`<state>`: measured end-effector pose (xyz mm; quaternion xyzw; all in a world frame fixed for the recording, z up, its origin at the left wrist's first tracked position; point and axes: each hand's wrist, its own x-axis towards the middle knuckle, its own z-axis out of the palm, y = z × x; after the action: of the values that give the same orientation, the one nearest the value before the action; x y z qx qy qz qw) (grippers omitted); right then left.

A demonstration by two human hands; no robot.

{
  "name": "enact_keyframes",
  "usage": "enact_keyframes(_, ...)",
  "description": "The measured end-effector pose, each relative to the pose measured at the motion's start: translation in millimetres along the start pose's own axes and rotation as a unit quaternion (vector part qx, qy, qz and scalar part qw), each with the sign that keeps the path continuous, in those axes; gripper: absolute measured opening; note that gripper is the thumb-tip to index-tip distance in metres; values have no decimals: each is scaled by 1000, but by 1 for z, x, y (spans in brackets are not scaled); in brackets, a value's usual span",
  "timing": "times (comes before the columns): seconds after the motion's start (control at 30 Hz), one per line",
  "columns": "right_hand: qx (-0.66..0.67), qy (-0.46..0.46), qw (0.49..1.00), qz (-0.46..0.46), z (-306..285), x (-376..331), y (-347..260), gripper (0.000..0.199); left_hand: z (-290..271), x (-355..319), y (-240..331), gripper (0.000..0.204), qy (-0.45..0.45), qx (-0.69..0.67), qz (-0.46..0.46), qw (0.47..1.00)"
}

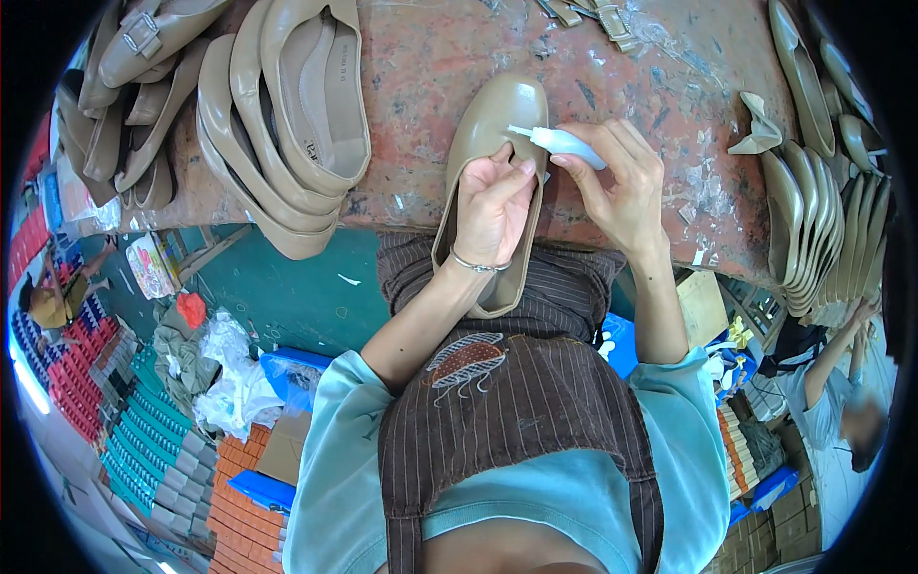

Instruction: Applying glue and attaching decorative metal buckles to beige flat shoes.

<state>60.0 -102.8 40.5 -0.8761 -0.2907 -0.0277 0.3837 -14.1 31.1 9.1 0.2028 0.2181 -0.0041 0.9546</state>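
Note:
A beige slip-on shoe [502, 100] lies at the near edge of the worktable, toe pointing away, its heel over my lap. My left hand [494, 201] reaches into its opening and grips the upper near the throat, thumb and fingers closed on it. In my right hand [617, 177] is a small white squeeze bottle [569, 146], pinched between thumb and fingers. Its thin nozzle points left and meets or hovers just over the shoe's vamp; I cannot tell which. Part of the shoe's inside is hidden by my left hand.
Stacked beige shoes [316, 105] stand left on the stained worktable [411, 57], more shoes [143, 105] beyond them. Further shoe stacks [808, 225] line the right edge, near a beige scrap [757, 124]. Bow trims [612, 21] lie at the back. Another person [841, 402] works at far right.

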Motion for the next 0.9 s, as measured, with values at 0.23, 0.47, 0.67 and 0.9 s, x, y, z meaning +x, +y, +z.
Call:
enact_keyframes(0.23, -28, -26, 999, 11, -2, 4, -8, 20, 2, 0, 1, 19, 18, -6, -8, 1000)
enact_keyframes(0.47, -54, -45, 997, 13, -4, 9, -15, 20, -1, 0, -1, 20, 6, 2, 7, 1000)
enact_keyframes(0.67, -70, -27, 997, -6, -5, 10, -14, 15, 1, 1, 0, 19, 10, 3, 4, 1000)
enact_keyframes(0.9, -52, -41, 997, 30, -14, 0, -3, 17, -9, 0, -2, 19, 22, -6, -6, 1000)
